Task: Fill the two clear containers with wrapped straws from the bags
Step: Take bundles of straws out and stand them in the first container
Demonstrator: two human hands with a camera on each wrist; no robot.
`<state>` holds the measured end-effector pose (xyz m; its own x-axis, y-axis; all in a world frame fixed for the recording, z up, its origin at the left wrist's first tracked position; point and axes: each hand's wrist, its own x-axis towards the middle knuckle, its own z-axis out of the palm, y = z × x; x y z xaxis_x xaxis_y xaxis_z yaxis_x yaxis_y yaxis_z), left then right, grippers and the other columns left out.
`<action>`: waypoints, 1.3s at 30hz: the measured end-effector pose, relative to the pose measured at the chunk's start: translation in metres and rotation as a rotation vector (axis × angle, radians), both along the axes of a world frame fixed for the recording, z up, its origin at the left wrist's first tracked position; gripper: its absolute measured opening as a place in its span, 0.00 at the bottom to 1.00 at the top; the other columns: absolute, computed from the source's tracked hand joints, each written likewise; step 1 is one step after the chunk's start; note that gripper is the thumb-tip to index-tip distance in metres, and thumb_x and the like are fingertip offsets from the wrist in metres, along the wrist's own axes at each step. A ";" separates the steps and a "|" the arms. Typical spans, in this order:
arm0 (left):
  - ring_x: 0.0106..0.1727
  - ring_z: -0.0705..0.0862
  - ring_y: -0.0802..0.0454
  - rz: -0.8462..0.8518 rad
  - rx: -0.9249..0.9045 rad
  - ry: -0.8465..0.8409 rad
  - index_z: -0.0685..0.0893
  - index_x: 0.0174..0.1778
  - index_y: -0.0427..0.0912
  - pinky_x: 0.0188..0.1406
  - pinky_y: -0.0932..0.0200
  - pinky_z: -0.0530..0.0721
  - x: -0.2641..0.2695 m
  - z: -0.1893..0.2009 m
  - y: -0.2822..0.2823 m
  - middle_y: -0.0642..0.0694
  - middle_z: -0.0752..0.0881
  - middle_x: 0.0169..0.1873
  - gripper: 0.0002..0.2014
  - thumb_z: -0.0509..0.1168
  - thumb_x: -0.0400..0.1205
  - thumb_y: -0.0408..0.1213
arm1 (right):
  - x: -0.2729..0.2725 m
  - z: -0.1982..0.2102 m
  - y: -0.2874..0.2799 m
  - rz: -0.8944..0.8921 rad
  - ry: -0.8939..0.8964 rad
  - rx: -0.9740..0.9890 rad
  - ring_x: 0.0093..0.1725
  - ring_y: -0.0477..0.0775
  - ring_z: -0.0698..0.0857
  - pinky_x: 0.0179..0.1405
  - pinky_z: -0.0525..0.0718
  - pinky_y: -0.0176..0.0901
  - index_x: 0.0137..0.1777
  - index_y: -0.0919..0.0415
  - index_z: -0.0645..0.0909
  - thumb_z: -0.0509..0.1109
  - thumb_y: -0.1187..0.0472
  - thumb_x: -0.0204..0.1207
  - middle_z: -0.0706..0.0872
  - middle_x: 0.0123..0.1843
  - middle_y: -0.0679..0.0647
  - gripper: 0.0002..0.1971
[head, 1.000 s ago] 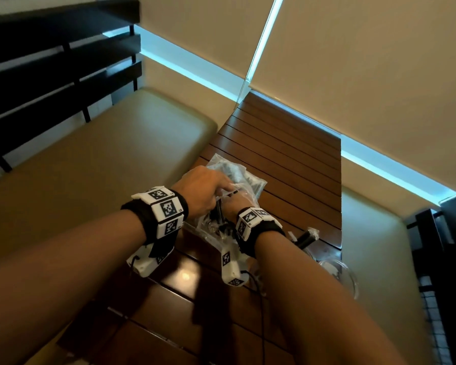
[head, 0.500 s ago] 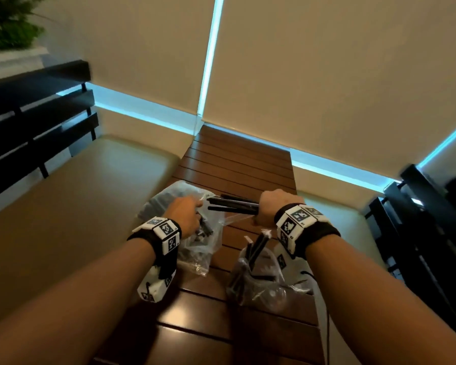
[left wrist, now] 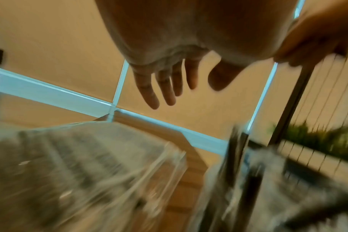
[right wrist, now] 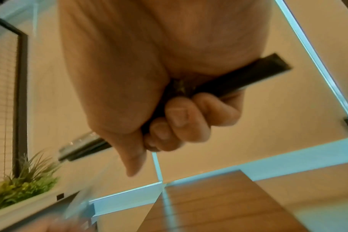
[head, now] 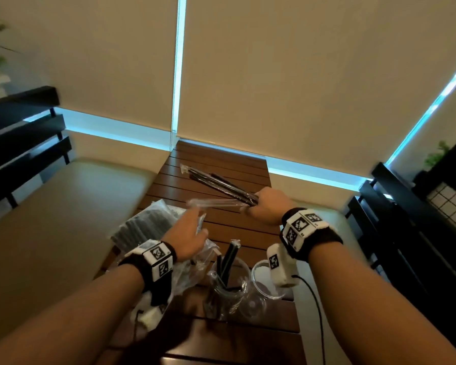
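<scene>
My right hand (head: 261,206) grips one end of a bundle of black wrapped straws (head: 216,181) above the wooden table (head: 208,159); the bundle points up and to the left. The right wrist view shows the fingers (right wrist: 179,122) curled round the straws (right wrist: 248,75). My left hand (head: 192,233) hovers open over the clear bag of straws (head: 147,225), its fingers (left wrist: 161,87) straight and spread, holding nothing. Near the front edge, one clear container (head: 226,283) holds a few black straws. The second clear container (head: 261,288) stands to its right, partly hidden by my wrist camera.
Beige cushioned benches (head: 63,206) flank the narrow table on both sides. Black railings (head: 24,133) stand far left and far right (head: 406,219). Closed blinds (head: 300,75) rise behind the table. Crumpled plastic lies under my left wrist. A plant box (right wrist: 24,188) sits beyond the right bench.
My right hand has drawn the straw bundle clear of the bag and lifted it up and to the right. My left hand has let go of the bag and opened.
</scene>
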<state>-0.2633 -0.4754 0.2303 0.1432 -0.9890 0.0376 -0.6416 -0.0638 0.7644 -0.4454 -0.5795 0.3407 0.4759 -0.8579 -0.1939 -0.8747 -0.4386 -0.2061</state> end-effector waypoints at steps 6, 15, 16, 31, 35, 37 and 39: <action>0.57 0.87 0.42 0.186 -0.202 0.848 0.71 0.57 0.51 0.60 0.37 0.83 0.001 0.105 -0.007 0.43 0.85 0.57 0.08 0.62 0.86 0.43 | 0.032 -0.042 0.024 -0.015 -0.388 0.067 0.35 0.54 0.86 0.30 0.79 0.43 0.33 0.48 0.82 0.69 0.45 0.78 0.85 0.31 0.48 0.14; 0.39 0.92 0.56 0.386 -0.520 0.447 0.69 0.66 0.54 0.53 0.51 0.89 0.012 0.122 -0.011 0.51 0.89 0.42 0.23 0.71 0.80 0.34 | 0.070 -0.050 0.049 0.046 -0.566 0.064 0.25 0.49 0.76 0.25 0.70 0.41 0.26 0.52 0.69 0.71 0.48 0.77 0.76 0.23 0.46 0.21; 0.39 0.91 0.57 0.351 -0.515 0.413 0.71 0.62 0.53 0.51 0.54 0.90 0.008 0.122 -0.009 0.50 0.89 0.41 0.20 0.71 0.79 0.34 | 0.073 -0.050 0.051 0.061 -0.623 0.091 0.25 0.49 0.75 0.25 0.72 0.40 0.27 0.53 0.70 0.72 0.50 0.76 0.77 0.24 0.48 0.20; 0.66 0.79 0.54 -0.103 -0.426 -0.235 0.71 0.77 0.48 0.66 0.49 0.80 -0.027 0.124 -0.009 0.48 0.74 0.71 0.25 0.65 0.83 0.47 | 0.052 -0.060 0.055 -0.064 -0.947 0.053 0.25 0.46 0.76 0.22 0.72 0.37 0.36 0.64 0.79 0.69 0.62 0.78 0.81 0.28 0.50 0.10; 0.71 0.75 0.55 -0.156 -0.299 0.118 0.60 0.82 0.55 0.64 0.61 0.77 -0.017 0.125 -0.009 0.52 0.73 0.74 0.39 0.71 0.77 0.35 | 0.040 -0.063 0.054 -0.068 -0.978 0.049 0.29 0.48 0.79 0.27 0.79 0.47 0.30 0.44 0.75 0.71 0.50 0.77 0.80 0.28 0.45 0.14; 0.64 0.82 0.57 -0.222 -0.212 0.172 0.74 0.75 0.53 0.61 0.57 0.83 -0.009 0.120 -0.010 0.53 0.84 0.63 0.33 0.69 0.74 0.29 | 0.036 -0.064 0.053 -0.060 -1.026 0.060 0.32 0.52 0.82 0.33 0.84 0.54 0.30 0.40 0.76 0.73 0.45 0.73 0.81 0.29 0.45 0.12; 0.55 0.88 0.55 -0.188 -0.199 0.043 0.86 0.62 0.50 0.59 0.47 0.86 -0.006 0.111 -0.012 0.52 0.90 0.52 0.19 0.69 0.77 0.30 | 0.036 -0.065 0.054 -0.009 -1.020 0.061 0.32 0.49 0.82 0.35 0.83 0.53 0.33 0.37 0.77 0.73 0.48 0.73 0.82 0.30 0.43 0.10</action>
